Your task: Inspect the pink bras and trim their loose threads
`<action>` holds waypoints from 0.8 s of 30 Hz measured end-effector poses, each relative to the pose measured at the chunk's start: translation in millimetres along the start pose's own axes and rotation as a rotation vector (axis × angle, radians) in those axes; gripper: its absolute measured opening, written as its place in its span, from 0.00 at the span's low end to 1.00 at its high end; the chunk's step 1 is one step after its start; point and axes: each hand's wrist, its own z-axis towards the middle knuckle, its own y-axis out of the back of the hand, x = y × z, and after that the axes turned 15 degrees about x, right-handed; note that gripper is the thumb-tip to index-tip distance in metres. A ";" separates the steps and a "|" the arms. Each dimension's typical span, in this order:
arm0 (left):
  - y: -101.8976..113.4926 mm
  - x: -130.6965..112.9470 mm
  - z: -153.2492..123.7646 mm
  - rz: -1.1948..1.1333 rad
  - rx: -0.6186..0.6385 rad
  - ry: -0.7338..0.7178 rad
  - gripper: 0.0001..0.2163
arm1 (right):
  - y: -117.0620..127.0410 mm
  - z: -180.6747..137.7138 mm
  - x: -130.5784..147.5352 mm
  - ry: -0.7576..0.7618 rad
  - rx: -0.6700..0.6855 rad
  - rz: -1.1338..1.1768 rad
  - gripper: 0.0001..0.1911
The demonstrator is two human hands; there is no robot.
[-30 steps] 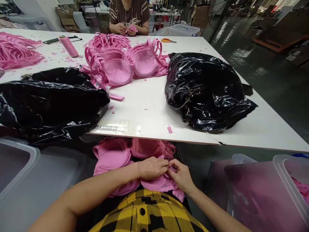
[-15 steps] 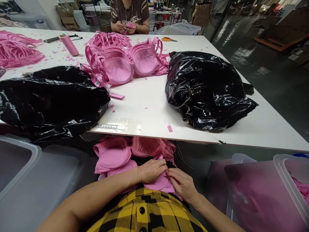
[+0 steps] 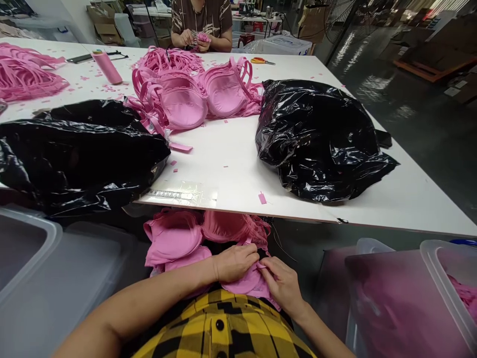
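Lifted slightly, right hand (image 3: pixel 282 283) and left hand (image 3: pixel 234 262) fingers pinch the pink bra (image 3: pixel 246 283) lying crosswise.

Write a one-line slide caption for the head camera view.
Both hands, left hand and right hand, pinch a pink bra on the lap below the white table.

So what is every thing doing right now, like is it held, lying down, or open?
left hand: pinching the pink bra
right hand: pinching the same bra
pink bra: held on the lap
bra pile: stacked on the table
thread cone: lying on its side
scissors: lying flat
right plastic bin: open
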 end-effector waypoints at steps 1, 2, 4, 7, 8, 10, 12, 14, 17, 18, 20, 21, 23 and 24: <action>3.9 -1.4 -0.3 0.007 0.008 0.001 0.06 | 2.0 2.4 2.5 0.005 0.015 0.008 0.09; 7.5 -2.7 -0.7 0.017 0.019 0.004 0.07 | 4.0 5.7 4.8 0.003 0.031 0.019 0.10; 12.4 -4.6 -1.5 0.029 0.040 0.015 0.08 | 7.3 13.7 8.7 -0.014 0.080 0.050 0.11; 13.7 -6.5 -2.7 -0.015 0.013 0.039 0.10 | 11.3 23.9 13.3 -0.041 0.204 0.123 0.11; 13.2 -7.0 -3.1 -0.050 -0.020 0.048 0.10 | 12.8 25.9 14.6 -0.045 0.244 0.145 0.11; 12.9 -8.0 -4.4 -0.146 -0.110 0.079 0.09 | 16.5 27.4 16.8 -0.053 0.294 0.168 0.10; 15.3 -7.7 -6.6 -0.267 -0.214 0.186 0.09 | 20.6 26.9 18.2 -0.069 0.303 0.146 0.09; 21.9 -4.5 -9.9 -0.387 -0.268 0.392 0.10 | 24.6 25.5 18.9 -0.061 0.295 0.093 0.09; 39.2 7.4 -15.3 -0.567 -0.086 0.528 0.16 | 29.8 23.0 20.3 0.020 0.286 0.022 0.10; 45.4 12.2 -16.5 -0.636 0.032 0.481 0.15 | 31.6 22.4 21.3 0.054 0.283 0.008 0.10; 55.1 20.0 -17.1 -0.794 0.222 0.342 0.14 | 35.6 21.7 24.7 0.116 0.265 -0.016 0.09; 57.4 21.9 -16.2 -0.871 0.259 0.290 0.16 | 37.6 21.8 26.8 0.141 0.253 -0.027 0.08; 56.2 20.8 -12.0 -0.982 0.200 0.242 0.17 | 41.2 22.9 31.2 0.189 0.239 -0.048 0.08; 52.9 17.9 -9.0 -1.014 0.138 0.241 0.17 | 42.4 23.8 32.9 0.212 0.241 -0.055 0.08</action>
